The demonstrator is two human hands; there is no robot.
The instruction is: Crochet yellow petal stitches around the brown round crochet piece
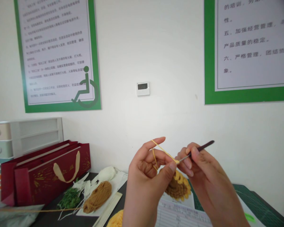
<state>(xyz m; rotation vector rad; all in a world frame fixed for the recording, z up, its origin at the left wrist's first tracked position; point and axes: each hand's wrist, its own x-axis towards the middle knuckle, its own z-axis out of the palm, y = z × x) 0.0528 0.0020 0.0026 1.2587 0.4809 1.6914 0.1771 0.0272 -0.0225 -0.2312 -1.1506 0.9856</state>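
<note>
My left hand [151, 176] pinches the edge of a round crochet piece [179, 186], brown in the middle with a yellow border. Yellow yarn [162, 149] loops over its raised index finger and runs down to the stitch at the thumb tip. In my right hand [203, 173] is a crochet hook [204, 146] with a dark handle, held like a pen. The hook's metal shaft meets the yellow stitch by my left thumb, and its very tip is hidden in the yarn. Part of the crochet piece is covered by my left hand.
A brown yarn skein [98, 197], green yarn [69, 198] and white yarn [107, 174] lie left on the dark table. Yellow yarn [115, 219] sits below. Behind stand a red gift bag [47, 176] and a drawer unit [38, 134]. Printed paper [180, 215] and a green cutting mat [255, 201] lie underneath.
</note>
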